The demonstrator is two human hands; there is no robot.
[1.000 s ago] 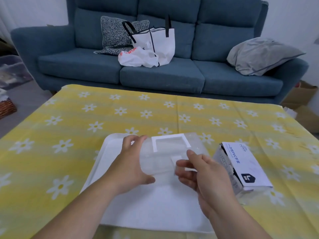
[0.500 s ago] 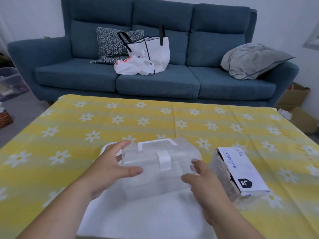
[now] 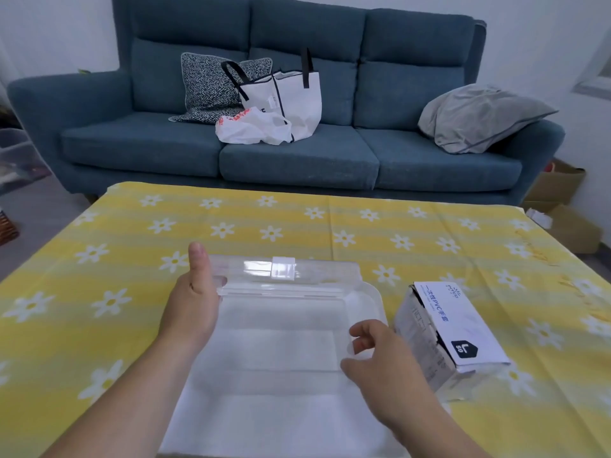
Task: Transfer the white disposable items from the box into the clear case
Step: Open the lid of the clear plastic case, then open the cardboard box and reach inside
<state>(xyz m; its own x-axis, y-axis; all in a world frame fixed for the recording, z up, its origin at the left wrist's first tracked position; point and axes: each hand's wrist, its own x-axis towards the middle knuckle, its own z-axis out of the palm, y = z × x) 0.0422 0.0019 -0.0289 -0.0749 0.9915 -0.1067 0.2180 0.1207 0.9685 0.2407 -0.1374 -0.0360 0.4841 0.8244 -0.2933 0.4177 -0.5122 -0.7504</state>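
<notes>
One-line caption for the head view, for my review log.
Left hand holds the clear case open; right hand near its rim, glove box alongside.

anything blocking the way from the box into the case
Nothing visible. The case is open, its lid held back by the left hand; the box lies just right of it, beside the right hand.

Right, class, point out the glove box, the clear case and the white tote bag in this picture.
glove box [image 3: 469,323]: head view, on its white top face.
clear case [image 3: 324,271]: head view, on its raised lid.
tote bag [image 3: 299,100]: head view, on its white front panel.
</notes>
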